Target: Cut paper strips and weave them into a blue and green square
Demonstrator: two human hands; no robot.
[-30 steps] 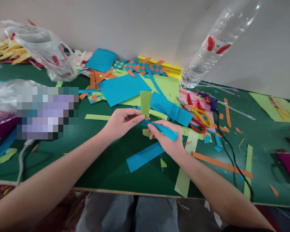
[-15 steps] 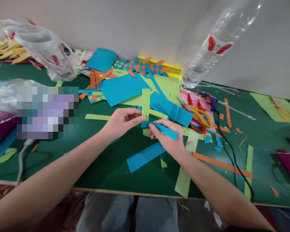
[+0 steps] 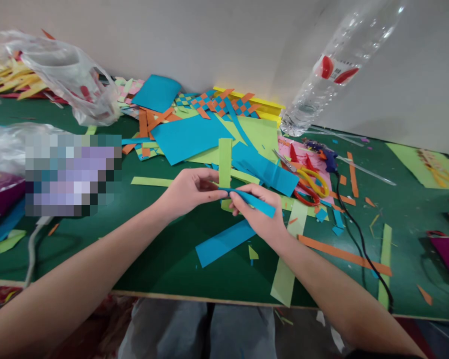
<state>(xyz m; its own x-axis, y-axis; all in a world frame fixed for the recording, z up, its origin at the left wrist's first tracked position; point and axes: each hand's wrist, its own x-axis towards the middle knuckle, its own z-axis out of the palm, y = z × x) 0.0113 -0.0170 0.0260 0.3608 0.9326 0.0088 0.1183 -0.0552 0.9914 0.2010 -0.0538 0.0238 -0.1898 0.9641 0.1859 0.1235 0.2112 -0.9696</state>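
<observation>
Between my two hands a blue paper strip [image 3: 260, 203] and a light green paper strip [image 3: 225, 158] meet. The green one stands upward and the blue one slants down to the right. My left hand [image 3: 196, 187] pinches the join from the left, its thumb lying along the blue fold. With thumb and fingers, my right hand [image 3: 260, 212] grips the blue strip, whose free end lies over the back of the hand. Another green end shows below the fingertips. Under my right hand a loose blue strip [image 3: 222, 244] lies on the table.
Scissors [image 3: 307, 182] and a glue gun [image 3: 327, 154] with a black cord are on the right. Behind my hands lie blue sheets [image 3: 192, 137] and woven paper pieces [image 3: 224, 103]. A plastic bottle [image 3: 318, 89] leans at the wall. A plastic bag [image 3: 82, 85] stands back left.
My left thumb has moved slightly right and down onto the blue strip, whose left end is now folded up or covered. My right hand has hardly moved.
</observation>
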